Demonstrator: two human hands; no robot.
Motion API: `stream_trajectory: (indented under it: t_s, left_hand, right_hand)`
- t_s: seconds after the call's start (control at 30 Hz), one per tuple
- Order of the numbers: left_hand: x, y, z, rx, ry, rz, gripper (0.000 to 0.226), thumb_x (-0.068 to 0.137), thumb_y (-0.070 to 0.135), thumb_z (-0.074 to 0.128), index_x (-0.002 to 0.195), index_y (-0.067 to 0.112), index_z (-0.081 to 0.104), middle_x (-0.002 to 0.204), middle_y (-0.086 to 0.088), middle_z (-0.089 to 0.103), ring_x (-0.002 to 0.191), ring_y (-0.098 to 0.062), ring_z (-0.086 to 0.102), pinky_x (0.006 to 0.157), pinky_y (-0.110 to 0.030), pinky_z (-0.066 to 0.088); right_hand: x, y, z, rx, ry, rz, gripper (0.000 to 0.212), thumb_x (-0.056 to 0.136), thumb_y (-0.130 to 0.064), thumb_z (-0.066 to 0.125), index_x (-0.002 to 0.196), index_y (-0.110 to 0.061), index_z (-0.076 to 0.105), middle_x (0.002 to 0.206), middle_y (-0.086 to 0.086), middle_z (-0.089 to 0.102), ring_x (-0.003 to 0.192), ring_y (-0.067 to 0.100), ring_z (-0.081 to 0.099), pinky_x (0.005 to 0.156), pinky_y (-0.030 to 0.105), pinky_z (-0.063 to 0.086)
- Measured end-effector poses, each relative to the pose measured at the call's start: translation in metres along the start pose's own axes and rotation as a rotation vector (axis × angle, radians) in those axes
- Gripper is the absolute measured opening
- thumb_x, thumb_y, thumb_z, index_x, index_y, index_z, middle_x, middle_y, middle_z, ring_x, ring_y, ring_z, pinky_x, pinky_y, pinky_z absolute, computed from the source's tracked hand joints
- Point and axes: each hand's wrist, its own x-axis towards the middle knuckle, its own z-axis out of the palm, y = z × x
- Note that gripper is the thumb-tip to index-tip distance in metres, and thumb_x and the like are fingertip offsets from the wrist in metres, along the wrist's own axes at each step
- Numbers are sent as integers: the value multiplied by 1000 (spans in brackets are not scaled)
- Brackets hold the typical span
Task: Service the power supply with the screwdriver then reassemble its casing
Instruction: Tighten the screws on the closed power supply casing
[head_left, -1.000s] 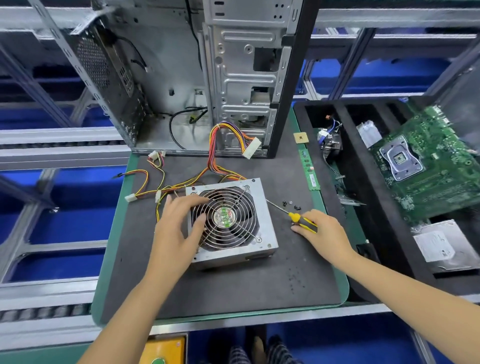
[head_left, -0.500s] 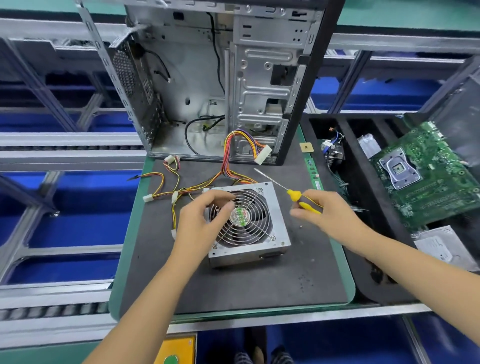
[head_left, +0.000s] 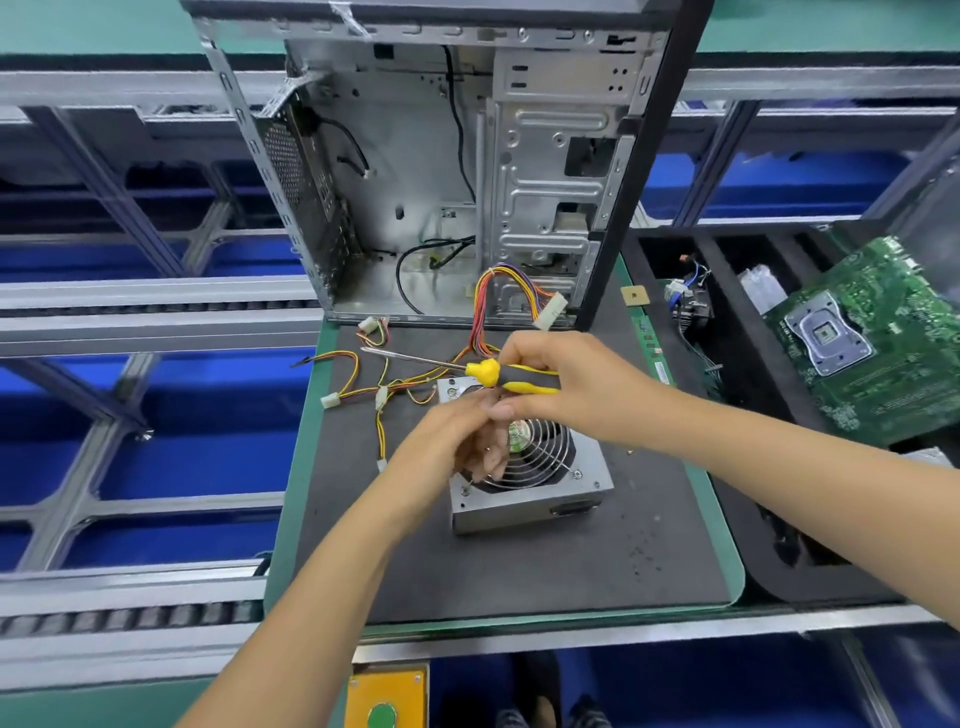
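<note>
The silver power supply (head_left: 540, 499) lies fan-up on the dark mat (head_left: 519, 571), its coloured wire bundle (head_left: 395, 387) trailing left and back into the case. My right hand (head_left: 571, 384) grips the yellow and black screwdriver (head_left: 488, 370) above the unit's far edge, shaft pointing left. My left hand (head_left: 457, 441) hovers over the fan grille just under the screwdriver handle, fingers loosely curled; whether it holds anything is hidden.
An open computer case (head_left: 467, 171) stands upright at the mat's far edge. A black foam tray (head_left: 727, 364) on the right holds a green motherboard (head_left: 872, 338) and small parts. A RAM stick (head_left: 647, 332) lies along the mat's right border. Conveyor rails run left.
My right hand lifted the screwdriver off the mat and swung it left over the power supply. My left hand rose from the fan grille toward the handle.
</note>
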Motion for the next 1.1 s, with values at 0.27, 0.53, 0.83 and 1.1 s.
stream_trajectory:
  t_s: [0.27,0.53,0.83,1.1]
  left_hand:
    - [-4,-8,-19,-46,53,19,38,93,29,44,56,23,53,53,-3,36,48,-19,35,41,-22,25]
    - [-16,-27,-46,225,392,213,18,92,2,61,93,10,76,71,2,70,58,-4,58,50,-16,45]
    - [-12,-18,-40,-47,591,322,6,71,21,74,76,21,77,66,1,70,56,-9,60,52,-19,47]
    - [2,-11,-19,-630,578,277,14,72,16,67,77,18,79,81,5,72,58,-4,57,48,-14,42]
  right_hand:
    - [23,-7,10,-75,-101,-12,19,79,-20,76,86,-21,59,94,-4,68,98,9,60,93,34,45]
    - [12,8,-18,-52,-46,75,20,78,-43,70,78,-25,63,75,-6,67,75,4,61,72,23,45]
    - [3,12,-24,-94,-72,59,20,75,-43,72,76,-26,63,72,-15,62,74,-3,57,72,12,43]
    - [0,14,-27,7,-52,29,25,74,-45,67,83,-22,67,87,-3,70,91,10,64,88,24,48]
